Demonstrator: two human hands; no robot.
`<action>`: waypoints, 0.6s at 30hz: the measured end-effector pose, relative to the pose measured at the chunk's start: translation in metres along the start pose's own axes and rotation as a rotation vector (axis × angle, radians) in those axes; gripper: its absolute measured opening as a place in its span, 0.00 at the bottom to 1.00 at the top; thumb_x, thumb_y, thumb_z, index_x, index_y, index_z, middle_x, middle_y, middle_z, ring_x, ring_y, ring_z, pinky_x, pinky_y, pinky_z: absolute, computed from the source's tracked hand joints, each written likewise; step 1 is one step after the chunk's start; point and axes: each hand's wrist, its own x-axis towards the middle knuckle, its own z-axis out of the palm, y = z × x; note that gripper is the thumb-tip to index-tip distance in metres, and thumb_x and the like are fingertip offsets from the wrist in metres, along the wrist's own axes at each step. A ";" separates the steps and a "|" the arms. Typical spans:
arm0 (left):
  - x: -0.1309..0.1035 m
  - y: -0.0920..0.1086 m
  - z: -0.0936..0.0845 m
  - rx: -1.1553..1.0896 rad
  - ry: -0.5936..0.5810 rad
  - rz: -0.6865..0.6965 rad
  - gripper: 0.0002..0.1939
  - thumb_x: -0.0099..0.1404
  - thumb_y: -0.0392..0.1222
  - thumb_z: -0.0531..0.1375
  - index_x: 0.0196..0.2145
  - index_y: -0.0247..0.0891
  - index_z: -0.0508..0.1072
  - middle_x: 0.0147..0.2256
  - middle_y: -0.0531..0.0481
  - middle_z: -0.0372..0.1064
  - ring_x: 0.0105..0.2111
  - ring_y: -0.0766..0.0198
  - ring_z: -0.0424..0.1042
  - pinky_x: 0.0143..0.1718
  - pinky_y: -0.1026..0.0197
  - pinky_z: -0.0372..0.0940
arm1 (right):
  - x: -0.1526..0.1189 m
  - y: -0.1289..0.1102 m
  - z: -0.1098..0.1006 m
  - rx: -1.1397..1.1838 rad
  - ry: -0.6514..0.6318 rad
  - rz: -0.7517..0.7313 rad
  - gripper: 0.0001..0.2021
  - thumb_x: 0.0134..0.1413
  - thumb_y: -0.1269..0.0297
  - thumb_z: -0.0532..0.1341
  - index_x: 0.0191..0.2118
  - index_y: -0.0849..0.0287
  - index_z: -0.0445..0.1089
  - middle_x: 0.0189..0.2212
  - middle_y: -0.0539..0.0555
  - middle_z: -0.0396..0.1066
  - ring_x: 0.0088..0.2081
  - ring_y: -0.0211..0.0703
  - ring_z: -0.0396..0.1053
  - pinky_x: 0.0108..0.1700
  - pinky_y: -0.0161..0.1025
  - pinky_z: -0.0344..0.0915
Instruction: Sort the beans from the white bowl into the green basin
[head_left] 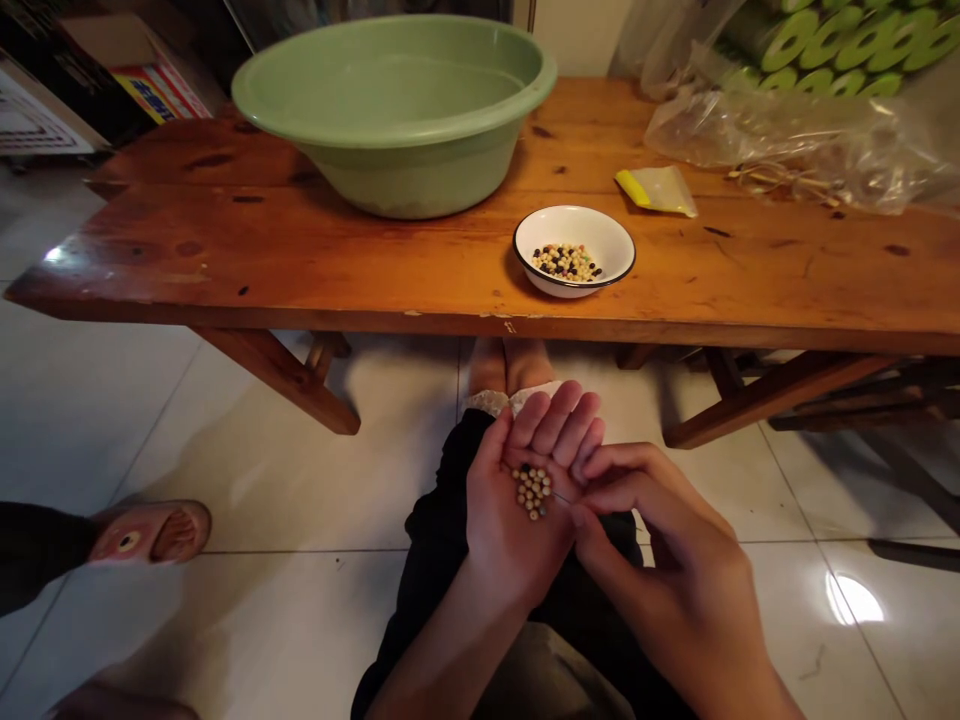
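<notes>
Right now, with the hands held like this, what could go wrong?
The small beads lie loose in the cupped left hand, so a tilt could spill them onto the tiled floor.
The right hand pinches a thin, needle-like piece pointing at the beads; a slip might prick the palm or knock beads out.
The white bowl sits near the table's front edge, so a bump could perhaps tip it off.

The only view looks from the person's head, forward and steeply down over the lap, toward the counter (360,270) just ahead.
</notes>
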 end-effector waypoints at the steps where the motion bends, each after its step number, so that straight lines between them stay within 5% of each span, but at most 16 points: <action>1: 0.000 0.000 0.001 -0.004 0.016 -0.005 0.28 0.72 0.41 0.41 0.30 0.38 0.80 0.37 0.51 0.79 0.43 0.65 0.76 0.48 0.62 0.68 | 0.000 -0.001 0.000 0.008 0.000 0.010 0.06 0.52 0.76 0.61 0.31 0.57 0.65 0.38 0.51 0.65 0.41 0.35 0.67 0.44 0.35 0.65; 18: 0.003 -0.004 0.001 0.023 0.135 0.022 0.27 0.71 0.40 0.42 0.28 0.38 0.79 0.35 0.50 0.79 0.42 0.64 0.76 0.47 0.61 0.68 | 0.003 -0.001 -0.004 -0.100 -0.086 -0.021 0.04 0.55 0.74 0.59 0.33 0.58 0.68 0.37 0.53 0.64 0.38 0.37 0.67 0.40 0.37 0.66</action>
